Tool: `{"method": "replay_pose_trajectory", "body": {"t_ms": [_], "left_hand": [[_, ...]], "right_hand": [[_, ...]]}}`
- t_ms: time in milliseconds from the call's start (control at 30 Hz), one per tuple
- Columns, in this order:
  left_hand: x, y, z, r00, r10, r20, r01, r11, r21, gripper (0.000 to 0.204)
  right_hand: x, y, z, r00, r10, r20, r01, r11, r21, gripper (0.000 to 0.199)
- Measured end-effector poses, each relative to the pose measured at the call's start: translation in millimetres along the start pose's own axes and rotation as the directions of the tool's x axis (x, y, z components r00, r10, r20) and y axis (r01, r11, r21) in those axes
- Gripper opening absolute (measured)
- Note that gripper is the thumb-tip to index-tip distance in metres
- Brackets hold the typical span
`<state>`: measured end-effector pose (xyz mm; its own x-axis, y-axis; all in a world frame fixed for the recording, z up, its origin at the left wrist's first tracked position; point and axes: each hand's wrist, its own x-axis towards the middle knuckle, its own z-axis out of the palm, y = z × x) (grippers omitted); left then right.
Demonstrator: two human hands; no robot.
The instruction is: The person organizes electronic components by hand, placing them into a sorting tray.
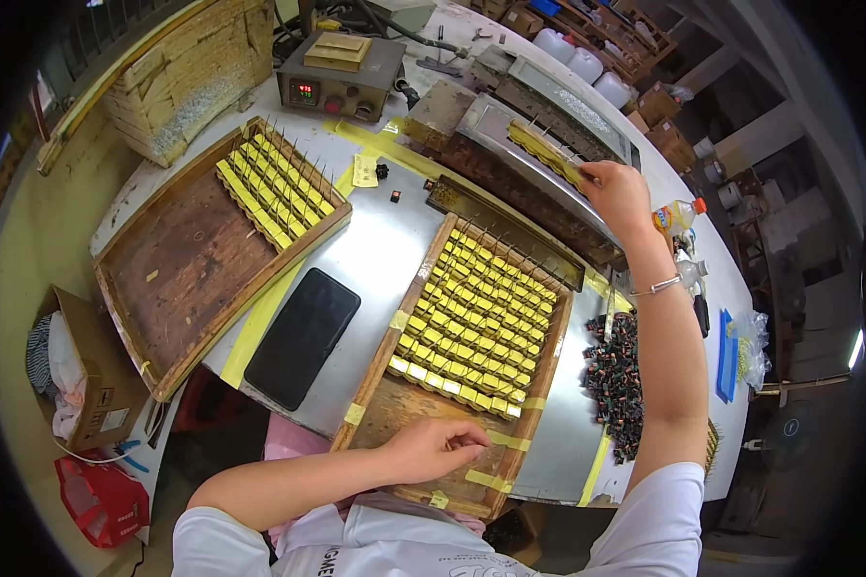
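My right hand (614,192) is reached out to the far right, pinching one end of a strip of yellow-wrapped small coils (537,149) with thin pins or wires standing up from it. The strip is over a long metal bath (491,120); whether it touches the surface is hard to see. My left hand (438,449) hovers above the bare near end of a wooden tray (375,404), its fingers curled together and nothing visible in them. Rows of similar yellow coil strips (476,317) fill the far part of this tray.
A second wooden tray (178,240) at left holds several yellow strips. Between the trays lies a black phone (303,337). Small dark parts (614,375) are heaped beside my right forearm. A control box (342,77) with a lit display stands behind; a bottle (675,215) is at right.
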<state>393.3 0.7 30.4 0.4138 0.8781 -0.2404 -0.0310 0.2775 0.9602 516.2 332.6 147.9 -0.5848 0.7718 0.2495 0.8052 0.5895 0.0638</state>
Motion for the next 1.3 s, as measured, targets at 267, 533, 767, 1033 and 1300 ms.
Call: {"method": "replay_pose_trajectory", "body": {"t_ms": [267, 533, 767, 1033, 1300], "left_hand": [[1, 4, -5, 1.000, -0.007, -0.015, 0.007, 1.000, -0.015, 0.021], [4, 7, -10, 1.000, -0.023, -0.005, 0.023, 1.000, 0.002, 0.021], [5, 6, -11, 1.000, -0.019, -0.002, 0.019, 1.000, 0.000, 0.021], [3, 8, -9, 1.000, -0.012, -0.006, 0.012, 1.000, -0.001, 0.021], [4, 7, -8, 1.000, -0.003, -0.004, 0.003, 1.000, -0.009, 0.022]], "right_hand": [[5, 7, 28, 0.997, -0.056, -0.052, 0.052, 0.997, -0.065, 0.018], [7, 17, 42, 0.997, -0.064, -0.049, 0.060, 0.995, -0.076, 0.018], [8, 17, 43, 0.997, -0.070, -0.038, 0.067, 0.995, -0.076, 0.019], [6, 9, 34, 1.000, -0.004, 0.027, 0.006, 0.998, -0.068, 0.024], [6, 9, 32, 1.000, -0.002, 0.024, 0.004, 0.998, -0.062, 0.024]]}}
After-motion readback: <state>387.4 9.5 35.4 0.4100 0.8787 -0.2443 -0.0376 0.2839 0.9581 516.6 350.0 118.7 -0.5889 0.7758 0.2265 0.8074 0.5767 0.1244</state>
